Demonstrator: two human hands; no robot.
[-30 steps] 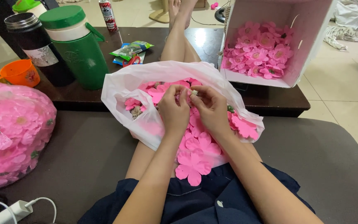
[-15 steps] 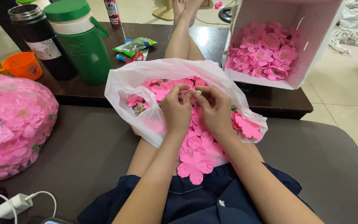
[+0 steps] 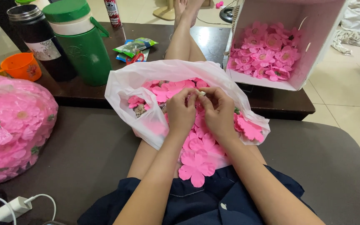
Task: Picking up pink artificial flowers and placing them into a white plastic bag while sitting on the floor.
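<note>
Head view: left hand point(image 3: 181, 111) and right hand point(image 3: 219, 111) meet at frame center, fingertips pinching one small pale bead point(image 3: 202, 94) between them, above pink flowers point(image 3: 196, 166) in a white bag point(image 3: 167, 71) on the lap.

White bag point(image 3: 146, 81): lay open on the lap, centre.
Pink bag point(image 3: 11, 125): sat near left, bulging.
Box point(image 3: 309, 46): far right, tipped.
Green packet point(image 3: 135, 46): far centre.
</note>
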